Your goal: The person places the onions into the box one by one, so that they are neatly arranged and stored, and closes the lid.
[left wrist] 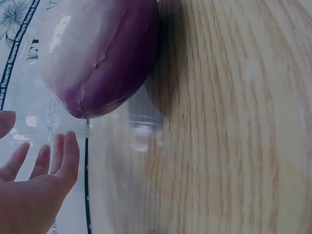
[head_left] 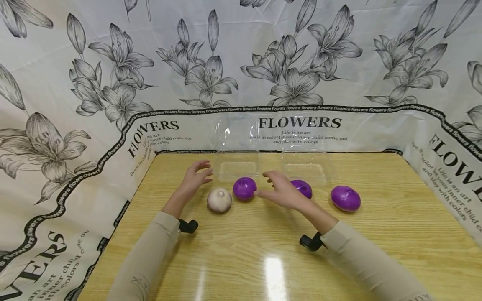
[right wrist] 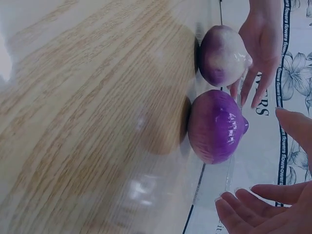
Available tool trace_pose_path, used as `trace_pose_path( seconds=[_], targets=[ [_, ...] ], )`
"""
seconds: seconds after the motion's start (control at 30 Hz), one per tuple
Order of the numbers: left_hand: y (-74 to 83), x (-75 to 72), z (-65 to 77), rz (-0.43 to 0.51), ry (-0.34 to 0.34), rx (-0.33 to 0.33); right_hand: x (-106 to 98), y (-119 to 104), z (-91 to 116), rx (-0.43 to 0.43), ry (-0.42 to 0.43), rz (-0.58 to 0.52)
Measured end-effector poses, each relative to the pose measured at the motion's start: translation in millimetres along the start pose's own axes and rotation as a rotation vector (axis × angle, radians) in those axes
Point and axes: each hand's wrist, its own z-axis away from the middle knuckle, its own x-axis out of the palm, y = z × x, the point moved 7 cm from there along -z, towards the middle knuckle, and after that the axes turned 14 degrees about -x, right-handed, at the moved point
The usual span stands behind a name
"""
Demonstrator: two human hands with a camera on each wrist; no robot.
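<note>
In the head view my left hand (head_left: 193,180) hovers with loosely bent, spread fingers just behind and left of a white-and-purple onion (head_left: 219,200). The left wrist view shows the same hand (left wrist: 41,170) apart from the onion (left wrist: 100,53). To the right, my right hand (head_left: 280,190) hovers beside a glossy purple onion (head_left: 244,188), its thumb near that onion's right side. The right wrist view shows a gap between this hand (right wrist: 273,204) and the purple onion (right wrist: 214,127). Neither hand holds anything. A second purple onion (head_left: 303,189) is partly hidden behind my right hand.
Another purple onion (head_left: 345,198) lies farther right on the wooden table (head_left: 241,251). Two clear plastic boxes, left (head_left: 237,152) and right (head_left: 304,154), stand at the back edge with raised lids. Behind them hangs a flower-printed cloth (head_left: 211,125).
</note>
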Motion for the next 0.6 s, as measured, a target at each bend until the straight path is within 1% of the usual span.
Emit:
trace_pose_path(
  seconds=[0.17, 0.37, 0.6],
  targets=[
    [-1.5, 0.5, -2.5, 0.028, -0.001, -0.020, 7.4, 5.0, -5.7, 0.045, 0.000, -0.009],
    [-5.6, 0.5, -8.7, 0.058, -0.005, -0.039, 17.1, 5.2, -11.9, 0.051, -0.015, -0.015],
    [-8.4, 0.8, -13.8, 0.056, -0.003, -0.065, 26.7, 7.0, -17.5, 0.085, -0.012, -0.027]
  ],
)
